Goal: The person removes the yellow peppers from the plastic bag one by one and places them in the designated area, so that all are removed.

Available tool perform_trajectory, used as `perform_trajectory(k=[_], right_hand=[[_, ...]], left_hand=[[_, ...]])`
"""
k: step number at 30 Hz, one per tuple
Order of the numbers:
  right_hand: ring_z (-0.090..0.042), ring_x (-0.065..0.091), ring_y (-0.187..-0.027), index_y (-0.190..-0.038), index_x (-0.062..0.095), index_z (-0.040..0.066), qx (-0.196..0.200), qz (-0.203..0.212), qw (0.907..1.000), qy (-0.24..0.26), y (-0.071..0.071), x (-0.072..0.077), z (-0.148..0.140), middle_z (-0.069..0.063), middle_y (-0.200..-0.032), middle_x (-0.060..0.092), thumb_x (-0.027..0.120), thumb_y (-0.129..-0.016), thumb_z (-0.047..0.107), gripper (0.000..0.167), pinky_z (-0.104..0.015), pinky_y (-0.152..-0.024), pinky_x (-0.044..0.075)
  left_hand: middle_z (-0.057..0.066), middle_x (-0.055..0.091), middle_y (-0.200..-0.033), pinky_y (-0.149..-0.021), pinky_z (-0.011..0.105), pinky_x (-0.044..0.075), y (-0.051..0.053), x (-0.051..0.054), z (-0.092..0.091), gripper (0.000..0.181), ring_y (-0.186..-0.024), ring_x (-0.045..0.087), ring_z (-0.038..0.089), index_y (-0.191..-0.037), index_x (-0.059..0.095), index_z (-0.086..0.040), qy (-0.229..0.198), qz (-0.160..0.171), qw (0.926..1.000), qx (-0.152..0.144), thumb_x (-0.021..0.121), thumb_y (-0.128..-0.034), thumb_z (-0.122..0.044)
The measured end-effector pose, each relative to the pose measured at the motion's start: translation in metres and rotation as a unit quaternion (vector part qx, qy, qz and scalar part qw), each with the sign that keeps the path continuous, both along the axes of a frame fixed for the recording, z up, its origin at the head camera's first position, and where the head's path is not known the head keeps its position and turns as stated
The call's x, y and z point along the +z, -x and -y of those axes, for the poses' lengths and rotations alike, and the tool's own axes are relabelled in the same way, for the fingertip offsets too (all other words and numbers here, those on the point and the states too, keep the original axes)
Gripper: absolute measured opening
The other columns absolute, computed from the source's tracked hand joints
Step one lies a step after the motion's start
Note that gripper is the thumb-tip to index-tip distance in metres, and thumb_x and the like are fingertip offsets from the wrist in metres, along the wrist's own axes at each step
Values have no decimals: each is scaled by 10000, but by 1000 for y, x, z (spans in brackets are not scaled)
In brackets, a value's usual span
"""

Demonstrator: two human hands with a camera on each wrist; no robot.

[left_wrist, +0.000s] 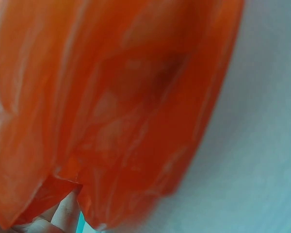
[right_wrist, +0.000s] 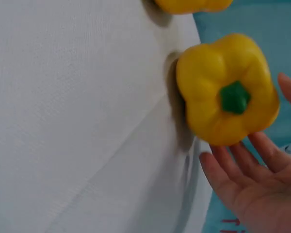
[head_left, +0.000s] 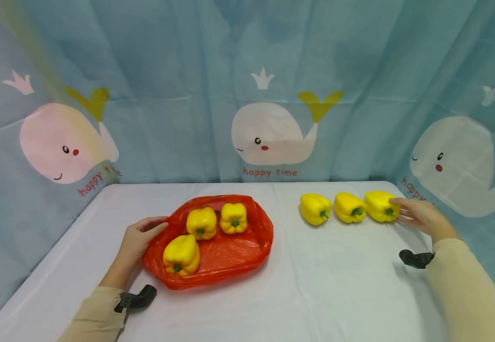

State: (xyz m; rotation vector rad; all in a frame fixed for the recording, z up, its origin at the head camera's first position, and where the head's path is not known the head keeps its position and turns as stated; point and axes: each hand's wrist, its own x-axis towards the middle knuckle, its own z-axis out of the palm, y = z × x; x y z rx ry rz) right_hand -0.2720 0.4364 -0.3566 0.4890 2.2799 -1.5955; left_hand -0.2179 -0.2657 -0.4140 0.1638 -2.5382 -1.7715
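Note:
A red plastic bag [head_left: 234,254] lies spread wide on the table, with three yellow bell peppers [head_left: 202,222] inside. At its left edge, my left hand [head_left: 138,240] pinches the rim; the left wrist view shows the red film [left_wrist: 136,121] puckered near the fingers [left_wrist: 67,213], mostly hidden behind it. Three more yellow bell peppers stand in a row at the back right. My right hand [head_left: 423,216] is at the rightmost bell pepper [head_left: 380,206]. In the right wrist view its fingertips touch that pepper [right_wrist: 208,107] from one side, with the thumb held apart.
The white-covered table [head_left: 316,285] ends at the back against a blue curtain [head_left: 179,137] printed with whales. Left of the right hand's pepper stand a middle bell pepper [head_left: 349,207] and a left one [head_left: 315,209]. Each wrist wears a black camera mount [head_left: 416,259].

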Motion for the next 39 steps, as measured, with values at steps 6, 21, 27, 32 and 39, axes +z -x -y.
perform_trajectory(k=[6,21,27,32,39], right_hand=[[-450,74,-1512,-1551,114,-80,7,-622,9953,-737,-6,19,10,-235,-1656,-50,474,-990,558,923,-534,-1209,228],[152,599,-930,-1254,495,285,656,-1664,9835,-289,-26,63,77,300,-1103,529,582,-967,480,358,-233,-1007,500],[82,630,-979,-1245,545,172,993,-1909,9760,350,-37,65,118,264,-1063,625,596,-993,355,316,-144,-878,542],[50,627,-1033,-1365,468,37,1309,-1796,9739,456,-39,64,144,238,-1073,642,580,-1005,349,489,-169,-921,537],[25,597,-1111,-1467,395,-24,1635,-1624,9730,136,-35,55,170,225,-1138,605,588,-991,412,673,-241,-1026,490]], left_hand=[[-223,623,-1066,-826,111,533,0,-2,-1,645,-981,559,-73,-1369,577,-63,-17,153,9998,82,661,-912,-510],[47,631,-1310,-834,105,528,0,0,-1,625,-1004,543,-61,-1382,572,-68,150,115,9998,68,641,-932,-497],[146,566,-1406,-839,113,534,0,1,-2,611,-1065,540,4,-1396,562,-79,211,165,9996,40,622,-947,-490],[102,603,-1360,-839,112,533,0,1,-2,615,-1025,550,-38,-1383,573,-73,143,127,9998,54,636,-937,-492],[144,573,-1397,-838,113,534,0,0,-3,602,-1011,543,-54,-1391,566,-74,153,114,9998,51,628,-948,-477]])
